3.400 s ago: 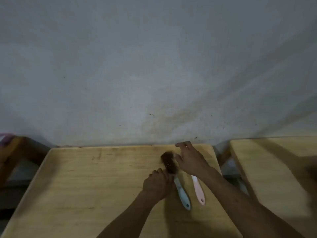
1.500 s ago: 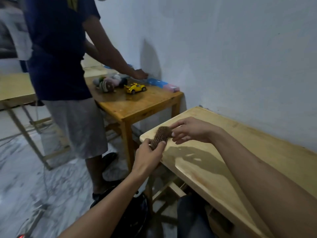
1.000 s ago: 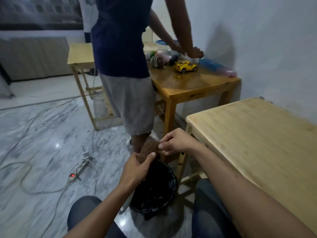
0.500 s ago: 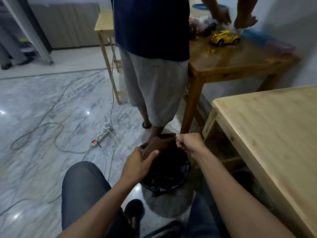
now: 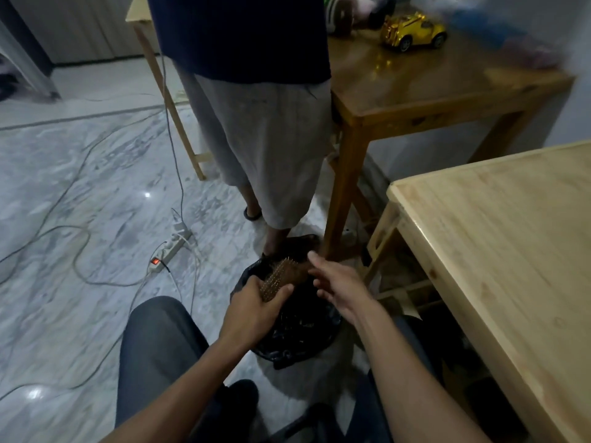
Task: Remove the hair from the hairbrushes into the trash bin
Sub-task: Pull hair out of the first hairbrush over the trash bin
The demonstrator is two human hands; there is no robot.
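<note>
My left hand (image 5: pixel 256 306) grips a hairbrush (image 5: pixel 281 273) by its lower part, bristles up, with a brown mat of hair on its far side. It hovers over the trash bin (image 5: pixel 297 334), which is lined with a black bag and stands on the floor between my knees. My right hand (image 5: pixel 339 287) is just right of the brush head, fingers spread, holding nothing that I can see. The brush handle is hidden in my left fist.
A person in a dark shirt and grey shorts (image 5: pixel 271 139) stands right behind the bin. A brown table (image 5: pixel 431 87) with a yellow toy car (image 5: pixel 412 30) is behind, a light wooden table (image 5: pixel 499 238) on my right. Power strip (image 5: pixel 169 251) and cables lie on the floor.
I turned from the table to the bin, carrying the brush. My right hand pinched the hair at the brush head half a second ago; now its fingers are spread.
</note>
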